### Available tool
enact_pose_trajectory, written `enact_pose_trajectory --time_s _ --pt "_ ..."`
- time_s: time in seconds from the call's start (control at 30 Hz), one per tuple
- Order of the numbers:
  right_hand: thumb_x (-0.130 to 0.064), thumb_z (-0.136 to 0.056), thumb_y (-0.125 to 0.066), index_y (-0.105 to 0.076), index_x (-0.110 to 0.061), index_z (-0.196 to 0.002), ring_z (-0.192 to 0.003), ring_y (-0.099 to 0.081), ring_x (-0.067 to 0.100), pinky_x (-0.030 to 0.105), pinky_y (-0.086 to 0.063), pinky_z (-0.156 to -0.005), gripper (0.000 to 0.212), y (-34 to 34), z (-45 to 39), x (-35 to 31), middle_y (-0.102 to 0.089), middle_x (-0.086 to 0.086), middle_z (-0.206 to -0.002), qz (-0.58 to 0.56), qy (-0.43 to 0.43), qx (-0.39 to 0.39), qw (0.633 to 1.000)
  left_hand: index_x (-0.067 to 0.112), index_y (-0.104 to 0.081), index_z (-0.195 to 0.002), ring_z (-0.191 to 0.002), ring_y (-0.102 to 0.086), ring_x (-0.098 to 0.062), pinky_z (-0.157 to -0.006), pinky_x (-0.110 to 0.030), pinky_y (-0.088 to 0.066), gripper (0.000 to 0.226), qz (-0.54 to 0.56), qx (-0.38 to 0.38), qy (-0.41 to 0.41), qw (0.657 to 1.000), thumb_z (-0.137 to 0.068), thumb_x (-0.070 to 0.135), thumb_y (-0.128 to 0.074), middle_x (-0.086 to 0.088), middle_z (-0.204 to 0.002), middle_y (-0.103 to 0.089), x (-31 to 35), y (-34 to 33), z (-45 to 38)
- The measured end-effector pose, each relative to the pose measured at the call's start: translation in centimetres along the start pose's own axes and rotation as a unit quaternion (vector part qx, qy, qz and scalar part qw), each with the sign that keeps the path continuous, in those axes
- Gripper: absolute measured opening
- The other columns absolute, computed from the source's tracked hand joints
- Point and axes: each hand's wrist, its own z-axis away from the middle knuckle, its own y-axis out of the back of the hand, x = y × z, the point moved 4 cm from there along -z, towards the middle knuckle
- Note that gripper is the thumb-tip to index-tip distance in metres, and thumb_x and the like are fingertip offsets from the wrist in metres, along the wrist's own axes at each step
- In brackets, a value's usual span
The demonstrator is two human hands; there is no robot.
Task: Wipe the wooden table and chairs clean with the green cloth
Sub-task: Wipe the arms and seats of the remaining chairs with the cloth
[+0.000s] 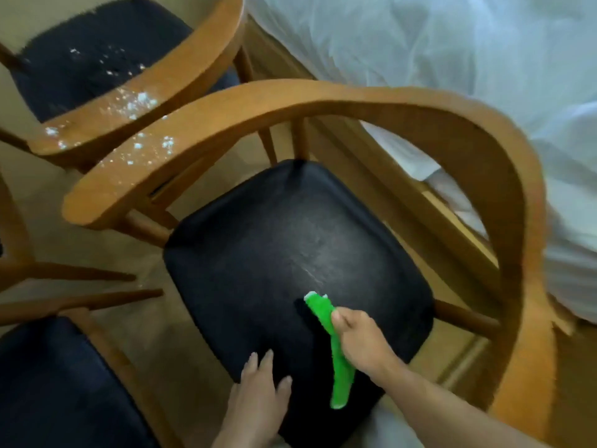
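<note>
I hold the green cloth (326,321) bunched into a long roll in my right hand (358,341), fingers and thumb curled round its middle, so one end sticks out ahead of my knuckles and the other hangs back below my wrist. Its long axis runs roughly away from me and a little to the left, and the forward end is down on, or just above, the dark seat (290,240) of the chair in front of me; the blur keeps me from telling whether it really touches. My right forearm comes in from the lower right, reaching across the near edge of the seat, wrist turned so the back of the hand faces up. My left hand (258,392) lies just to the left of the cloth, fingers straight and spread flat on the front part of the seat, gripping nothing, steadying the chair as I judge it. What matters next lies well ahead and to the left of my right hand: white specks scatter over the curved wooden armrest (142,163) of this chair and over the second chair's rail (122,111) beyond it. The right hand has the cloth, so I reckon it must carry it up and leftward off the seat to reach that dust.
</note>
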Motion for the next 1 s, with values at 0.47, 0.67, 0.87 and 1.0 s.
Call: enact_pose_trajectory --time_s 0.47,0.67,0.87,1.0 --pt "-0.044 -0.098 -0.029 -0.040 -0.040 -0.142 -0.136 -0.032 -0.003 0.024 -0.029 -0.112 0.046 11.5 24.5 2.4 -0.029 -0.022 -0.152 0.077 0.090 0.158 0.980 0.022 -0.065 -0.108 -0.095 -0.064 -0.016 -0.081 -0.027 -0.052 0.024 -0.100 -0.130 -0.245 0.956 -0.088 0.030 -0.053 0.003 -0.102 -0.068 16.7 -5.4 14.6" --pt "-0.047 -0.103 -0.016 0.033 -0.059 -0.132 -0.137 0.041 0.016 0.045 0.006 -0.117 0.058 5.7 23.0 10.7 0.052 -0.019 -0.140 0.228 -0.005 -0.013 0.974 0.048 -0.047 -0.126 -0.094 -0.064 -0.015 -0.080 -0.034 -0.054 0.056 -0.131 -0.117 -0.220 0.960 -0.081 0.014 -0.050 0.009 -0.105 -0.068 16.0 -6.9 14.9" --pt "-0.048 -0.101 -0.017 0.022 -0.050 -0.142 -0.140 0.035 0.021 0.052 -0.004 -0.118 0.056 13.5 14.4 11.1 0.047 -0.010 -0.146 0.045 -0.038 0.168 0.984 0.043 -0.023 -0.146 -0.105 -0.058 -0.017 -0.092 -0.034 -0.050 0.072 -0.195 -0.120 -0.105 0.968 -0.089 0.029 -0.064 0.002 -0.123 -0.053 16.6 -8.1 14.7" --pt "-0.038 -0.104 -0.030 0.015 -0.034 -0.152 -0.149 -0.003 0.030 0.053 -0.027 -0.115 0.066 20.5 6.2 8.9 0.024 0.001 -0.160 -0.043 -0.059 0.229 0.971 0.034 -0.015 -0.152 -0.113 -0.056 -0.017 -0.097 -0.034 -0.048 0.075 -0.219 -0.120 -0.072 0.966 -0.092 0.025 -0.060 0.003 -0.131 -0.054 17.8 -8.8 15.1"
